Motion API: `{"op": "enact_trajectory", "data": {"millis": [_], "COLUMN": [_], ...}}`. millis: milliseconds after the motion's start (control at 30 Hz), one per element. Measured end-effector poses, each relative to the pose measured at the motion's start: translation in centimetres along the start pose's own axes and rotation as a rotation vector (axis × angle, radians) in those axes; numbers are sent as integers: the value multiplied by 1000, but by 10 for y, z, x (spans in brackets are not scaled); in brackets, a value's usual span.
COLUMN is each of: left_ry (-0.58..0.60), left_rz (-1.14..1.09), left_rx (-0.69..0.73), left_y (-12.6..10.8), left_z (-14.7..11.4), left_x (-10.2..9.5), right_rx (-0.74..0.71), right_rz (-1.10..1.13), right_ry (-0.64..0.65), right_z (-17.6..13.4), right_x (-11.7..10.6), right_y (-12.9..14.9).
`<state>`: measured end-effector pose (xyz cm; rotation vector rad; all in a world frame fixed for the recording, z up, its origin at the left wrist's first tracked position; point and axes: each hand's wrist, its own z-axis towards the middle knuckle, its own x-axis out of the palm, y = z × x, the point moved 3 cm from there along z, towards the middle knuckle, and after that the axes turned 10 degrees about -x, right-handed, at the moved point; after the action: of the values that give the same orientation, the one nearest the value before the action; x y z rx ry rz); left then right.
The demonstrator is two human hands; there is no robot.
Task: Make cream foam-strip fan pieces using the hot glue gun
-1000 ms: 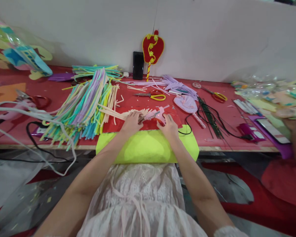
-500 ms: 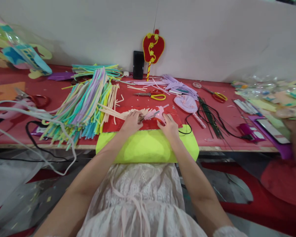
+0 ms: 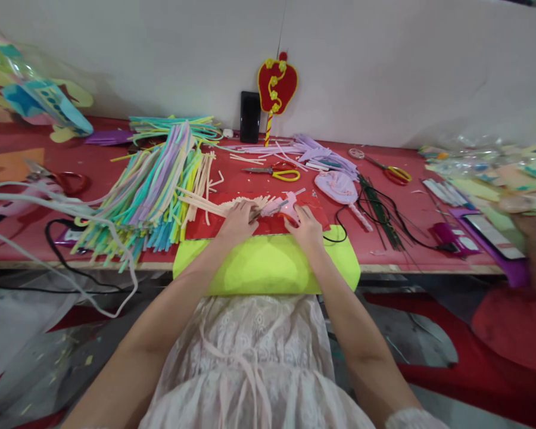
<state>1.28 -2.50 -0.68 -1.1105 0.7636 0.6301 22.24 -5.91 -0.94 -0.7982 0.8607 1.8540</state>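
My right hand (image 3: 308, 225) is closed around a pink hot glue gun (image 3: 289, 205), its nozzle end toward my left hand. My left hand (image 3: 240, 221) is curled, fingertips pinched on something small and greyish that I cannot make out. Under and beside it lies a fan of short cream pipe cleaners (image 3: 232, 206), with longer ones running out to the left. Both hands rest over a red sheet (image 3: 199, 229), just above a bright yellow-green cover (image 3: 268, 265) at the table's front edge. A black cord (image 3: 336, 241) shows right of the glue gun.
Left lies a heap of pastel pipe cleaners (image 3: 147, 185). Yellow-and-red-handled pliers (image 3: 286, 174) lie ahead, before a black phone (image 3: 250, 117) and a red fan-shaped ornament (image 3: 277, 86). On the right are a lilac fan (image 3: 337, 187), green stems (image 3: 381, 214) and a purple power socket (image 3: 455, 239).
Almost nothing differs. Both hands and the glue gun keep the same place, and the view has shifted very slightly.
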Motion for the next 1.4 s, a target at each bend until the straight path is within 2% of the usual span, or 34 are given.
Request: {"op": "enact_trajectory", "data": {"millis": [800, 1400], "left_ry": [14, 23], "left_rz": [0, -17], "left_rx": [9, 3], "left_y": [1, 0], "left_z": [0, -1], "left_x": [0, -1], "right_rx": [44, 94], "right_rz": [-25, -56], "right_ry": [-4, -61], "right_z": [-2, -5], "right_x": [-3, 1], "right_y": [-5, -14]}}
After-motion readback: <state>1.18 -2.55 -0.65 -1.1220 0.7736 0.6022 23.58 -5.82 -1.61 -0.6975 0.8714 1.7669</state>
